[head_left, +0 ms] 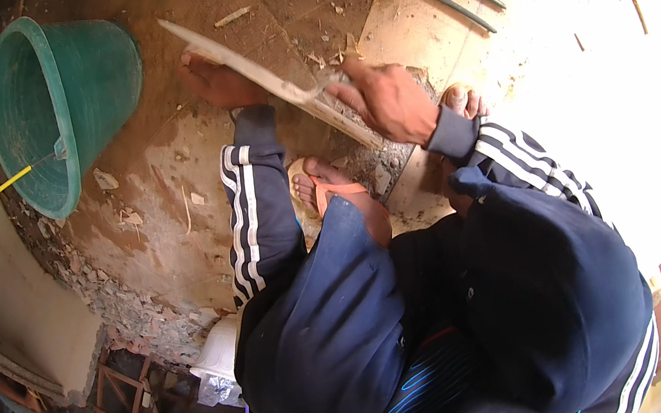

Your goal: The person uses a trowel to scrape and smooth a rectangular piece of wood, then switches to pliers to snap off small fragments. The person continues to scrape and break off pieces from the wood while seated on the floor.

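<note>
Locate pale board, tilted and edge-on, between left hand and right hand, over littered floor. Note bent fingers in each grip; cannot confirm pinching. Judge work underway, with board not yet released; cannot tell finished share.

The board hides part of the left hand; right of that grip, the right hand seems blurred.
</note>
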### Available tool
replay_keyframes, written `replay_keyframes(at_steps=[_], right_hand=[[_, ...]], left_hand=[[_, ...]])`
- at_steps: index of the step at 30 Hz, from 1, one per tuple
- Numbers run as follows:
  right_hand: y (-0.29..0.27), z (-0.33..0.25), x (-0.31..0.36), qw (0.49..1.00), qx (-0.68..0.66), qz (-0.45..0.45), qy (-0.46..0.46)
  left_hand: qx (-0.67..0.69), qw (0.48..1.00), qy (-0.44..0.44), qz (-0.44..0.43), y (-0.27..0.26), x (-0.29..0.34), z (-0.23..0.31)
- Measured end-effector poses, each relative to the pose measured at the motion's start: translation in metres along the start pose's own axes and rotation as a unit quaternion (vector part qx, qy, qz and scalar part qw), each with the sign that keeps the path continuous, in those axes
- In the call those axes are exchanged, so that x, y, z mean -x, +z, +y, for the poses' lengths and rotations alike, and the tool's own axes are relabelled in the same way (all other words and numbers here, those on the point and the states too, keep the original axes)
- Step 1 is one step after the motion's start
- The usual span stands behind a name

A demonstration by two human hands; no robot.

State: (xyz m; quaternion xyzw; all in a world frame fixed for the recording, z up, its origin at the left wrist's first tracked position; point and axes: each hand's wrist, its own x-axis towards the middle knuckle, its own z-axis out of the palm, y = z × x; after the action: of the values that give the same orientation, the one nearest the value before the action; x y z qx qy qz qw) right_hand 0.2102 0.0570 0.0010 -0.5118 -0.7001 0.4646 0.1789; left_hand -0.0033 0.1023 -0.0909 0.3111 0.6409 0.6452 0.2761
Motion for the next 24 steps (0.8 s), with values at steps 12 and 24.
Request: replay_keyframes(at_steps=[12,24], right_hand=[[0.004,0.010,0.003,0.997,0.020,-0.073,0.034],[-0.002,0.000,0.000,0.994,-0.076,-0.075,0.035]], left_hand=[[0.048,0.998,-0.006,0.036,0.002,-0.003,-0.005],[0.002,0.997,-0.054,0.049,0.008,-0.001,0.013]])
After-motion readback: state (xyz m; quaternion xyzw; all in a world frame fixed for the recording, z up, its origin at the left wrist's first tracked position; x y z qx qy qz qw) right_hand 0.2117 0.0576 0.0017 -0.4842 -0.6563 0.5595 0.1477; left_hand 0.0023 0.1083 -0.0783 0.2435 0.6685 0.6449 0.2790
